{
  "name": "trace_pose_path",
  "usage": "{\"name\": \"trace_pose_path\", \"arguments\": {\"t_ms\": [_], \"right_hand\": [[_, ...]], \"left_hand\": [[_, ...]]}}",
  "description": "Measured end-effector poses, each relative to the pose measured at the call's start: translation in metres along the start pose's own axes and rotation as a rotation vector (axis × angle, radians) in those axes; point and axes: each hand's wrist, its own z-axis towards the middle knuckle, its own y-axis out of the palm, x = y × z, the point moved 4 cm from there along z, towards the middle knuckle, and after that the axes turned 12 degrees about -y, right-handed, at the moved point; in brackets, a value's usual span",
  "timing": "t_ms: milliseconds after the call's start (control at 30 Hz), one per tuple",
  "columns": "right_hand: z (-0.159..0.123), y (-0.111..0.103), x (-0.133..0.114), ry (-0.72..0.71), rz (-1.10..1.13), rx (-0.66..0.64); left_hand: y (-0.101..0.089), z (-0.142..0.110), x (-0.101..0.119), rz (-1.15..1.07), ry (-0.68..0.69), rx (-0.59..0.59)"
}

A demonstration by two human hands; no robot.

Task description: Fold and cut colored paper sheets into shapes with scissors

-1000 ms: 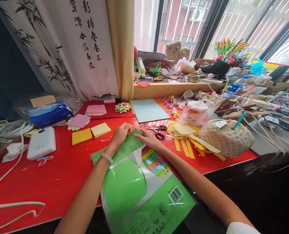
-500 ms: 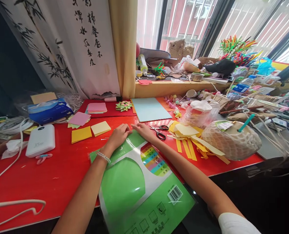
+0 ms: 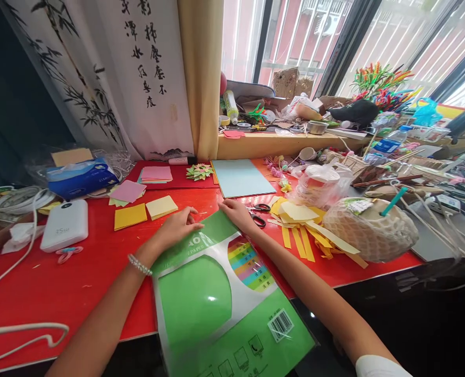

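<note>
A green-and-white pack of coloured paper point(image 3: 251, 309) in clear plastic lies over the table's front edge, its lower part sticking out toward me. A round window shows green paper, and a second cutout shows coloured stripes with writing. My right hand point(image 3: 234, 213) is closed on the pack's far edge, its fingertips partly hidden. At the upper left edge is my left hand point(image 3: 179, 226), its thumb and forefinger apart, with a beaded bracelet on that wrist. Scissors point(image 3: 260, 214) with black handles lie just beyond my right hand, partly covered by it.
Left of the pack are yellow paper squares point(image 3: 131, 216), a white power bank point(image 3: 65, 225) and a tissue pack point(image 3: 82, 177). Pale blue sheets point(image 3: 243, 178) lie behind. To the right are yellow paper strips point(image 3: 303, 242) and a netted coconut point(image 3: 369, 230) with a straw.
My left hand has moved left and toward me from the middle of the pack's far edge, and its fingers have parted. My right hand stays at that edge.
</note>
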Motion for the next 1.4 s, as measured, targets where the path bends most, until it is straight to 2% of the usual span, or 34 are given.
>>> {"name": "trace_pose_path", "arguments": {"t_ms": [100,200,300,367,400,433,533,633,700,833,867,900,1000,1033,1067,1100,1133,1167,1267,1400], "right_hand": [[-0.002,0.003,0.001,-0.056,-0.01,0.003],[-0.001,0.006,0.006,-0.038,-0.002,0.029],[0.002,0.007,0.011,0.02,0.053,0.051],[0.003,0.006,0.012,0.034,0.07,0.061],[0.003,0.006,0.012,0.04,0.079,0.066],[0.003,0.005,0.012,0.045,0.089,0.069],[0.002,0.005,0.011,0.058,0.108,0.074],[0.001,0.004,0.01,0.057,0.118,0.083],[0.001,0.004,0.009,0.055,0.13,0.095],[0.002,0.006,0.01,0.05,0.129,0.097],[0.002,0.006,0.011,0.046,0.122,0.096],[0.002,0.006,0.011,0.043,0.115,0.097],[0.002,0.006,0.012,0.038,0.095,0.093],[0.002,0.006,0.012,0.04,0.089,0.091],[0.002,0.006,0.011,0.046,0.086,0.09],[0.002,0.006,0.011,0.052,0.086,0.088],[0.002,0.006,0.011,0.057,0.087,0.086],[0.002,0.006,0.011,0.06,0.088,0.085],[0.002,0.006,0.01,0.041,0.08,0.087],[0.0,0.006,0.009,-0.01,0.064,0.123]], "left_hand": [[0.006,-0.005,0.004,0.049,0.059,0.098],[0.003,0.005,0.003,0.003,0.039,0.053],[-0.006,0.018,-0.006,-0.131,-0.022,-0.146],[-0.012,0.017,-0.016,-0.234,-0.082,-0.316],[-0.015,0.014,-0.019,-0.232,-0.091,-0.352],[-0.019,0.008,-0.022,-0.18,-0.077,-0.327],[-0.027,-0.012,-0.021,0.034,0.017,-0.128],[-0.025,-0.022,-0.015,0.106,0.09,-0.097],[-0.025,-0.017,-0.018,0.044,0.024,-0.121],[-0.035,-0.002,-0.038,-0.189,-0.205,-0.237],[-0.041,-0.001,-0.042,-0.181,-0.208,-0.21],[-0.049,-0.001,-0.043,-0.129,-0.185,-0.12],[-0.071,-0.018,-0.027,0.139,0.024,0.367],[-0.07,-0.026,-0.017,0.218,0.137,0.473],[-0.063,-0.034,-0.005,0.285,0.257,0.498],[-0.051,-0.04,0.005,0.37,0.368,0.462],[-0.035,-0.044,0.014,0.482,0.457,0.374],[-0.02,-0.047,0.019,0.596,0.481,0.312],[0.006,-0.045,0.024,0.763,0.339,0.354],[0.014,-0.044,0.022,0.796,0.256,0.403]]}}
